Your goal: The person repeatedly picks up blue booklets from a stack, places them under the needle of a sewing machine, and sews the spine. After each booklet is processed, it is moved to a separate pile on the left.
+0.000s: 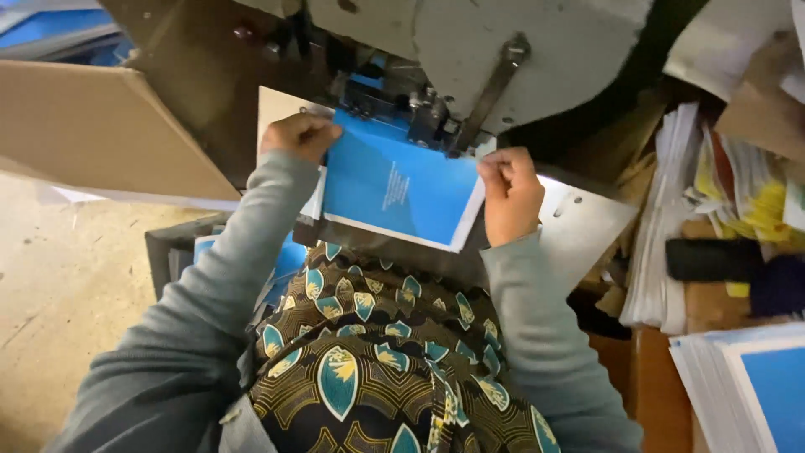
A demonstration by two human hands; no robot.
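Head view: the left hand [299, 134] pinches the blue booklet's [394, 186] left edge, and the right hand [509, 195] grips its right corner, fingers closed. Its spine sits under the grey stitching machine's [470, 50] head; more blue booklets [759, 386] are stacked at right.

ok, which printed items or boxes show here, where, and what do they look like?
Blue rectangular booklet with white text block: under the machine head, held by left hand and right hand.
Brown cardboard box flap: upper left.
Stack of white-edged blue sheets: lower right.
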